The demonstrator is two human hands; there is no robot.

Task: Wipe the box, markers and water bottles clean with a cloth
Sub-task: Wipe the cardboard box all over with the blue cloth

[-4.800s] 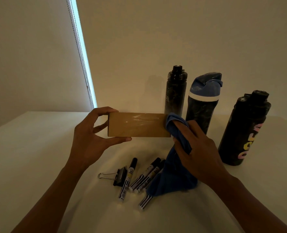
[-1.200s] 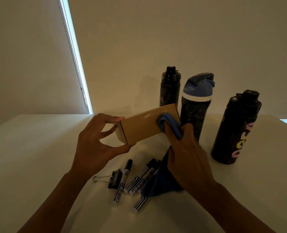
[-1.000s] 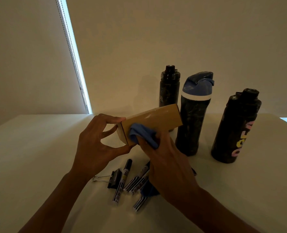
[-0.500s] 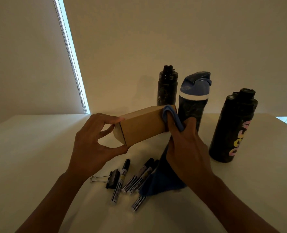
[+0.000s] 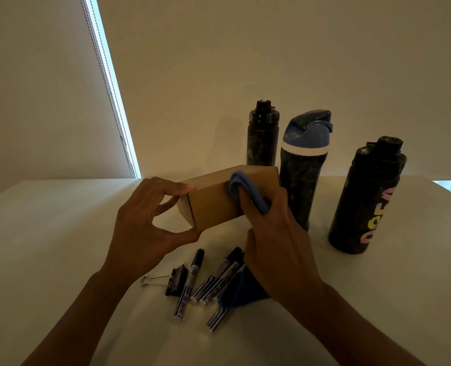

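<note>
Above mid-table, held off the surface, is the brown cardboard box, tilted w/ its right end higher & its near-left corner toward the camera. L hand grasps the box's left end: one fingertip on the top edge, thumb under the bottom corner, other fingers curled behind. R hand clutches the blue cloth, w/ a bunched fold pressed on the box's front face near the top edge, right of centre. The rest of the cloth drops under the palm to the table & covers some marker ends.

Several black-capped markers lie fanned on the table below the box. One sits apart at left, just beside a black binder clip whose wire handles point left. One barcoded end pokes out from under the cloth at the front.

Bottles stand upright:
- The slim black bottle is at the back, behind the box's right end.
- The blue-lidded bottle is just right of the box & R hand. The gap is tight, can't tell if they touch.
- The black bottle w/ coloured letters is well apart, nearer the table's right edge.

White table runs wide left of the L hand, back to its edge at the wall, & forward of the markers toward the camera. A bright window strip w/ a bead cord is far left.
</note>
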